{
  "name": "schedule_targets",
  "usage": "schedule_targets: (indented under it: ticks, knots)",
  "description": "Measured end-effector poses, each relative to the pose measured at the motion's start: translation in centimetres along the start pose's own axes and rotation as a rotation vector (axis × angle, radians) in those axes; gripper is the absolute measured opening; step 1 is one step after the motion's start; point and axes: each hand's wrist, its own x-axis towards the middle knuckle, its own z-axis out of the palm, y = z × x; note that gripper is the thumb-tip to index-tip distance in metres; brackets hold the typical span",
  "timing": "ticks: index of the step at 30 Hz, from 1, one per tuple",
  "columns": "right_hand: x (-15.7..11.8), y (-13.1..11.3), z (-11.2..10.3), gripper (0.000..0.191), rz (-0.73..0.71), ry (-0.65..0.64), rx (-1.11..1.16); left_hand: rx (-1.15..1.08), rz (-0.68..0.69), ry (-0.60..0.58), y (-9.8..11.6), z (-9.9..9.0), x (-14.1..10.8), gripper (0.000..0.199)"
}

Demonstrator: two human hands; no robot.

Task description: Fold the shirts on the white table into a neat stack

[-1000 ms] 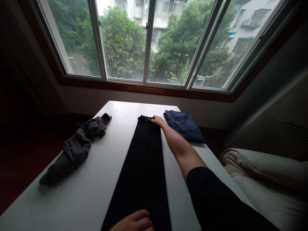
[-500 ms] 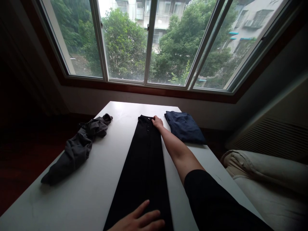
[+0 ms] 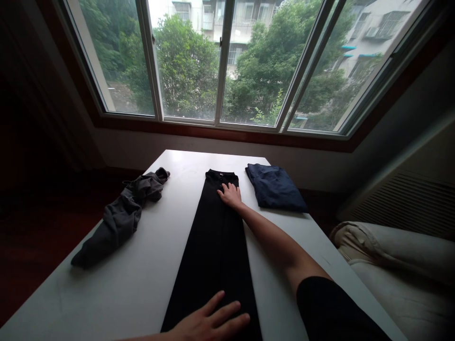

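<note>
Black trousers (image 3: 213,251) lie lengthwise along the middle of the table, their waistband at the far end and the near end cut off by the bottom edge of the view. My right hand (image 3: 231,194) rests flat on them just below the waistband, fingers spread. Closer to me, my left hand (image 3: 211,321) lies over the nearer part of the black cloth with its fingers apart. Neither hand grips anything.
The white table (image 3: 142,265) narrows toward a window (image 3: 220,66). A crumpled dark grey garment (image 3: 122,213) lies along its left edge. Folded navy cloth (image 3: 275,187) sits at the far right corner. A pale cushioned seat (image 3: 401,265) stands to the right.
My right hand has let go of the waistband edge and slid a little toward me, opening flat on the trousers. My left hand stays spread in nearly the same place.
</note>
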Motion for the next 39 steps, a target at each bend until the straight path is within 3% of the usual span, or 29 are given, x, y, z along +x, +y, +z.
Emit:
schedule_targets:
  ticks: [5, 9, 13, 17, 22, 26, 29, 33, 37, 39]
  knots:
    - [-1.4, 0.3, -0.4, 0.074, 0.076, -0.026, 0.036, -0.067, 0.098, 0.011, -2.7, -2.5, 1.2, 0.043]
    - [-2.7, 0.1, -0.8, 0.086, 0.033, -0.088, 0.092, -0.177, 0.099, -0.048, -5.1, -4.5, 2.4, 0.049]
    - [-4.1, -0.2, 0.3, 0.094, -0.083, -0.103, 0.011, -0.192, 0.120, -0.044, -5.3, -3.8, 2.7, 0.049]
    - [-3.1, 0.0, 0.8, 0.093, -0.096, -0.118, -0.006, -0.264, 0.082, -0.080, -5.5, -3.1, 3.5, 0.051]
    - [-0.7, -0.5, -1.3, 0.081, -0.115, -0.127, -0.022, -0.509, -0.022, -0.192, -7.2, -4.4, 6.1, 0.073]
    - [-2.0, -0.5, -3.7, 0.058, -0.142, 0.018, 0.026, -0.587, -0.031, -0.196, -7.7, -4.9, 6.9, 0.071]
    - [-5.6, 1.3, -5.4, 0.041, -0.295, 0.080, 0.093, -0.567, -0.109, -0.171, -8.8, -4.8, 4.8, 0.062]
    - [-13.6, 6.3, -7.2, 0.033, -0.589, 0.004, 0.190, -0.450, -0.333, -0.157, -11.4, -4.5, -0.9, 0.062]
    - [-23.4, 10.9, -8.6, 0.049, -0.648, 0.075, 0.194, -0.410, -0.401, -0.213, -11.9, -5.4, -5.3, 0.076]
    - [-27.8, 11.7, -9.2, 0.064, -0.688, 0.004, 0.209, -0.426, -0.400, -0.233, -11.1, -6.4, -5.9, 0.080]
